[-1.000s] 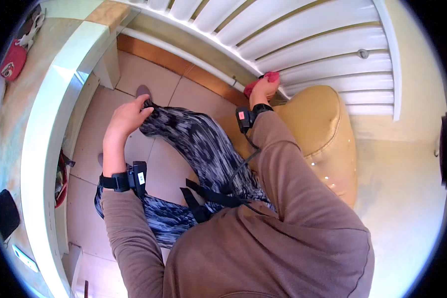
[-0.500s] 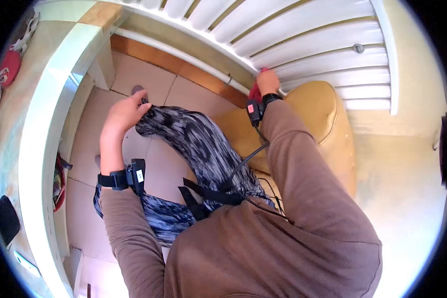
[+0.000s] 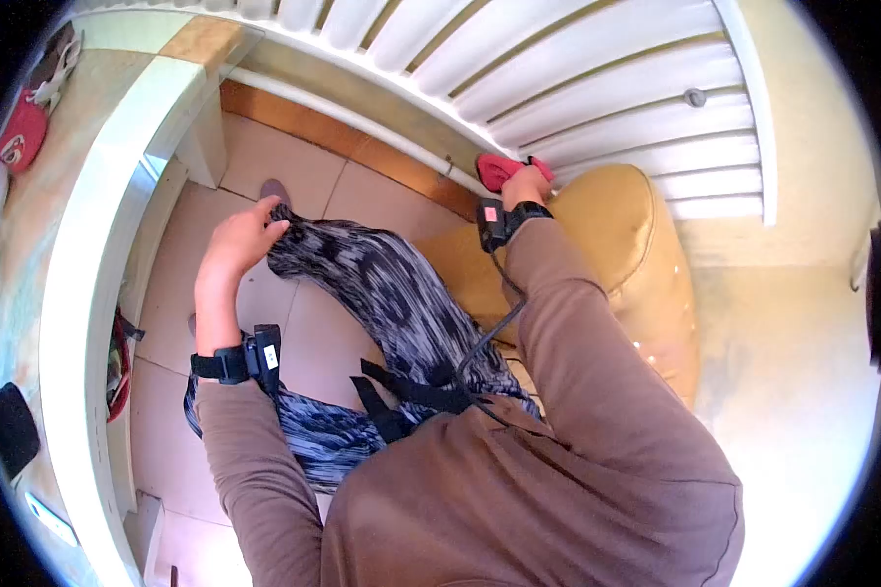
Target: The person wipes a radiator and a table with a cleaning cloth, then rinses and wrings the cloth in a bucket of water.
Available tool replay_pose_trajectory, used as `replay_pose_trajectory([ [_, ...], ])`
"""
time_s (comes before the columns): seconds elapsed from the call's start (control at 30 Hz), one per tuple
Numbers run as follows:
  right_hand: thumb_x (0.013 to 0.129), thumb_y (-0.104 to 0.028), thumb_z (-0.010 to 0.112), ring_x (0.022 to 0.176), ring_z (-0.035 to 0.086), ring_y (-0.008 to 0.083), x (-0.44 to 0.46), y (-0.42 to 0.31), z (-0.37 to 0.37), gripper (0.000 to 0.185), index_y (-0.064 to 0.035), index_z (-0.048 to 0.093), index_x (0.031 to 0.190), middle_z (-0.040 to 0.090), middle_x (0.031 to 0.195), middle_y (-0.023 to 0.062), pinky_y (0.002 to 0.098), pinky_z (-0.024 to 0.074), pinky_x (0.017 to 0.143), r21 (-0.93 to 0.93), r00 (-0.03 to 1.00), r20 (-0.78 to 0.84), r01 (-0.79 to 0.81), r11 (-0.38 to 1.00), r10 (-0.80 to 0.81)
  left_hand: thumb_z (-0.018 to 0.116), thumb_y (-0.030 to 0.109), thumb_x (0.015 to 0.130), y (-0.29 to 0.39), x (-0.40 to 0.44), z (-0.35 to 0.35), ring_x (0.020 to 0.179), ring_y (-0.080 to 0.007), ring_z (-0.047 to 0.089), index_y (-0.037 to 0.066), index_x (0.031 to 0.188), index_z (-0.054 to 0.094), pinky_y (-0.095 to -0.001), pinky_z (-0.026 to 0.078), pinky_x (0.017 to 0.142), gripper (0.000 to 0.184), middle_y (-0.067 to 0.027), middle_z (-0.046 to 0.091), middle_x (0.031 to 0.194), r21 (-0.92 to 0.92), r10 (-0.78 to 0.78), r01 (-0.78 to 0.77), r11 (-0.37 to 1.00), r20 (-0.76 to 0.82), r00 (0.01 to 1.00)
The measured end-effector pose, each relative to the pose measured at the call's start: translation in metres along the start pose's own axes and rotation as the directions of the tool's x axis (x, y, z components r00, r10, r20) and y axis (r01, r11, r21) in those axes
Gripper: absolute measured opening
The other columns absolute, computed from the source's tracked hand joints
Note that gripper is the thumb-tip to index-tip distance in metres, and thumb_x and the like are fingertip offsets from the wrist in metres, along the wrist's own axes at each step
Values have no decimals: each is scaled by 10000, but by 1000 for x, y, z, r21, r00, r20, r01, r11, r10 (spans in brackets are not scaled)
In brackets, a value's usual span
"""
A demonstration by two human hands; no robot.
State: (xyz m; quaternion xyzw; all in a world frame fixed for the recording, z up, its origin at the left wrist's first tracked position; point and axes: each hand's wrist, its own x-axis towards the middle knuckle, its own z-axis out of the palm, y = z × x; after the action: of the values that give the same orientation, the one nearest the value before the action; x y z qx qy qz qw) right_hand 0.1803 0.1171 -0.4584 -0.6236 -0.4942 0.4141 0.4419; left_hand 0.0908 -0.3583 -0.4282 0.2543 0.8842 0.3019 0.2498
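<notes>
My left hand is at the knee of the black-and-grey patterned trousers, thumb and fingers closed on the fabric there. In my right hand is a bunched red cloth with a dark edge; its exact kind is hard to make out. This hand is in front of the white slatted radiator, above the yellow padded seat. Black devices are strapped to both wrists. The tip of a grey shoe shows just past my left hand.
A pale-edged counter runs along the left, with a red item, a black object and a phone on it. A white pipe crosses below the radiator. Pink tiles cover the floor.
My right hand has drawn back slightly from the radiator, and more of the red cloth shows now. My left hand stays at the knee.
</notes>
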Motion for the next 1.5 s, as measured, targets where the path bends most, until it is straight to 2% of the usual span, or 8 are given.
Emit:
replay_pose_trajectory([
  [0.17,865,-203,483,959,624,280,17,15,26,331,-12,590,1113,608,1067,223,431,484,754,-479,987,159,92,873,-17,567,330,839,10,-4,-11,1019,-341,579,129,1251,507,-425,452,862,462,-182,624,1069,16,-49,49,999,-17,999],
  [0.23,874,-177,454,1013,587,327,-75,-24,3,383,-31,492,1226,551,1094,219,455,473,785,-757,893,267,427,494,-363,562,321,845,19,-8,-18,1022,-344,575,126,1252,505,-425,452,862,455,-184,619,1078,3,-123,123,992,59,991],
  [0.5,778,-190,627,939,604,375,-133,6,29,281,-138,655,1052,653,1007,138,418,471,835,-167,529,756,724,669,-384,557,320,849,2,2,-1,1001,-352,581,133,1250,513,-436,455,851,445,-186,625,1056,55,-29,30,998,-26,999],
  [0.63,819,-3,589,839,607,176,-130,4,55,193,-25,649,1000,656,935,46,306,485,753,277,859,387,238,931,-335,555,327,849,2,-1,-3,999,-360,579,140,1253,510,-443,457,849,447,-183,623,1062,64,-50,50,997,0,999],
  [0.77,746,-116,660,964,599,334,-69,-4,42,446,0,520,1154,622,1044,195,400,447,870,83,969,44,238,968,-242,552,330,850,0,-4,-5,996,-360,581,141,1257,504,-443,458,848,451,-183,624,1060,107,-55,60,992,-52,997],
  [1.1,742,-142,693,965,592,307,-107,-50,35,402,4,501,1064,602,1034,198,373,452,872,-49,907,-4,419,906,-420,561,331,851,-1,-7,-5,1000,-352,586,128,1241,515,-439,462,848,442,-183,627,1064,98,-66,69,993,-40,997],
  [1.37,779,-167,636,826,616,265,-58,-15,66,303,17,544,1001,607,975,137,412,522,706,248,983,127,96,964,-131,557,327,853,-2,-2,-2,998,-349,587,137,1248,513,-445,456,858,440,-196,625,1056,123,-60,64,990,-38,997],
  [1.5,844,-203,571,703,565,243,-57,-20,52,147,-82,565,928,573,797,60,358,487,631,520,815,578,-400,755,34,558,327,851,1,-2,-4,1004,-346,586,140,1256,508,-445,455,864,449,-196,623,1061,138,-86,88,987,-21,996],
])
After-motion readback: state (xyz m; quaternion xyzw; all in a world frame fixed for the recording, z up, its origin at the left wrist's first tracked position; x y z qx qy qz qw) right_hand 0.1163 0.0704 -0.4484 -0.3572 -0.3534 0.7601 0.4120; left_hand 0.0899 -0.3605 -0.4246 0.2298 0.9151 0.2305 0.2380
